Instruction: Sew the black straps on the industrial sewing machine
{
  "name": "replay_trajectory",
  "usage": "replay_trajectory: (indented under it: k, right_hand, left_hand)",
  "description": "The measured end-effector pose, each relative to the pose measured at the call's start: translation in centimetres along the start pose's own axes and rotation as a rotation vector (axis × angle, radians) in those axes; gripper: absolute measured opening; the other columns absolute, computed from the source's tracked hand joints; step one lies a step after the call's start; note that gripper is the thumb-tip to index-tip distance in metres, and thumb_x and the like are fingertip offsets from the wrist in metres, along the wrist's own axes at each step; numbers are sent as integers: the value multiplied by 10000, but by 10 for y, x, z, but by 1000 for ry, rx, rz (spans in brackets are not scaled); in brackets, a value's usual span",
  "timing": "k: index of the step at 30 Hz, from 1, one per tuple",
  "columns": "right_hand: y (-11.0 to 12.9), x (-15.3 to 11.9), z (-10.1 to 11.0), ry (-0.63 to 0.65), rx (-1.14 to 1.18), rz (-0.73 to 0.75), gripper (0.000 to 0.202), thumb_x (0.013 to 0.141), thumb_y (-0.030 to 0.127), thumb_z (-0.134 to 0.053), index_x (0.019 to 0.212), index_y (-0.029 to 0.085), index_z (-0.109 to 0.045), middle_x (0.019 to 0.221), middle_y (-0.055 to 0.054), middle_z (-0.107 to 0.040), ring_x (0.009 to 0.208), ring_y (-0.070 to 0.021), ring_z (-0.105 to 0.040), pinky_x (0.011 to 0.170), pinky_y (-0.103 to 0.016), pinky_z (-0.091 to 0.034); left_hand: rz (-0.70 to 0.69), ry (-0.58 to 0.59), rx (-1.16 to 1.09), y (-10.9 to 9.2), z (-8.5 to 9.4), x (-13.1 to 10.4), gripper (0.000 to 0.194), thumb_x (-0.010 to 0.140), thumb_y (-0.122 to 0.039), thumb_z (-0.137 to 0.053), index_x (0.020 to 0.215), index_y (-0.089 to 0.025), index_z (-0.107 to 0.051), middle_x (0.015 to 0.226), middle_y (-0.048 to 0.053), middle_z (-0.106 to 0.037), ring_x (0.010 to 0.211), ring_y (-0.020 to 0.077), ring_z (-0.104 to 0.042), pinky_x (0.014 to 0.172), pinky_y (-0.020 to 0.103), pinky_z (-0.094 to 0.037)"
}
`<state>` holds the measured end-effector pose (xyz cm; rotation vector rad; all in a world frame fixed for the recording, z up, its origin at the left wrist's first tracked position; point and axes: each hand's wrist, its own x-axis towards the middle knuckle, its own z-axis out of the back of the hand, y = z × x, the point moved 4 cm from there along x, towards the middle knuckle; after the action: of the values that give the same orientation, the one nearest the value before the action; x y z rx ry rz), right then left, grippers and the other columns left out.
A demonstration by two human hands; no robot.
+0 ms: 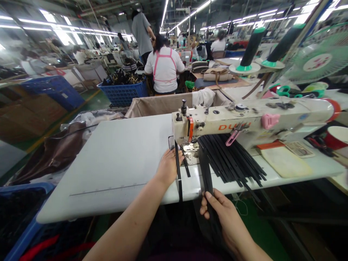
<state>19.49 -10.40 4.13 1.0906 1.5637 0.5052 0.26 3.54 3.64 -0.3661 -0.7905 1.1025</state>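
Note:
My left hand (168, 167) is beside the presser foot of a sewing machine (217, 119), its fingers at a narrow black strip (178, 170) that runs down past the table's front edge. Part of its grip is hidden. Just right of those fingertips lies a short black strip end (187, 168). In front of the table my right hand (217, 204) pinches a wider black strip (205, 170) between thumb and fingers; this strip slopes up toward the machine bed. Several loose black strips (231, 163) lie fanned out under the machine arm.
The white tabletop (122, 156) extends left, with a printed ruler line. A yellowish pad (285, 161) lies at right. Black thread cones (251, 49) and a green fan (318, 59) stand behind. A co-worker (164, 67) sits ahead, near a blue crate (123, 92).

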Motion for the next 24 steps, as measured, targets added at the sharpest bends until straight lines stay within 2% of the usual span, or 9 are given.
replay_trajectory:
  k: [4,9,13,19,24]
  right_hand:
    - [-3,2,0,22,-18,-39,466,640,540,-929,789,180,-673,666,9,-691,544,-128,-658,484,-206,-484]
    - [-5,0,2,-9,6,-62,498,647,585,-903,854,171,-719,645,2,-686,535,-132,-652,482,-220,-505]
    - [-5,1,2,-32,-27,-64,465,639,522,-914,879,165,-736,638,3,-678,533,-136,-651,480,-229,-506]
    - [-6,1,-1,8,-111,-11,378,720,470,-815,915,190,-651,582,37,-648,455,-135,-622,409,-215,-443]
    - [-8,0,-3,13,-167,11,450,738,533,-795,983,199,-619,578,48,-640,436,-146,-628,353,-195,-376]
  left_hand:
    - [-7,7,2,1,-2,0,270,1034,-305,-514,1159,-227,-739,1264,106,-748,1303,265,-632,1228,543,-374]
    - [-8,3,-5,4,-3,0,281,1036,-295,-503,1189,-240,-731,1270,97,-745,1310,261,-626,1225,536,-377]
    - [-37,-2,17,3,-3,0,276,1031,-299,-507,1179,-248,-735,1256,97,-748,1308,269,-627,1210,537,-404]
    - [-49,6,31,-1,-3,0,265,1017,-300,-536,1185,-244,-732,1240,106,-751,1333,287,-607,1223,562,-386]
    - [-68,17,64,-2,-3,0,250,1014,-298,-559,1187,-216,-720,1256,110,-742,1343,281,-597,1209,541,-409]
